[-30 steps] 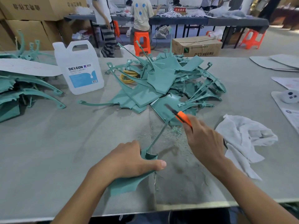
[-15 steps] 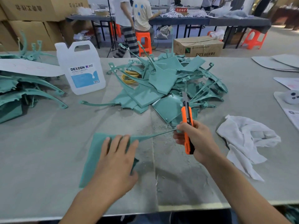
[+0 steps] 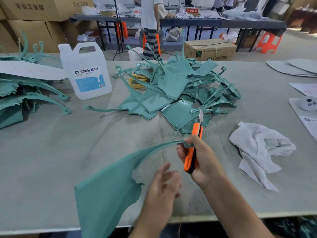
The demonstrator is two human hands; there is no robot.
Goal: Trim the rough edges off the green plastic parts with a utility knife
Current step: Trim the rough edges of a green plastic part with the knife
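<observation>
Leftward, white jug [image 3: 85,71] upright, contents unclear, right hand [image 3: 205,163] gripping knife [image 3: 189,157]

Workshop vibe: cardboard boxes [image 3: 34,23] stacked back left, long dark table [image 3: 248,23] behind, orange stool [image 3: 267,43] by it, 1 more box [image 3: 211,49] on grey floor [image 3: 298,46].

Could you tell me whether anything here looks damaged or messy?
The flat green plastic part has a ragged, jagged edge beside the blurred left hand, and fine green shavings litter the grey table ahead of it.
</observation>
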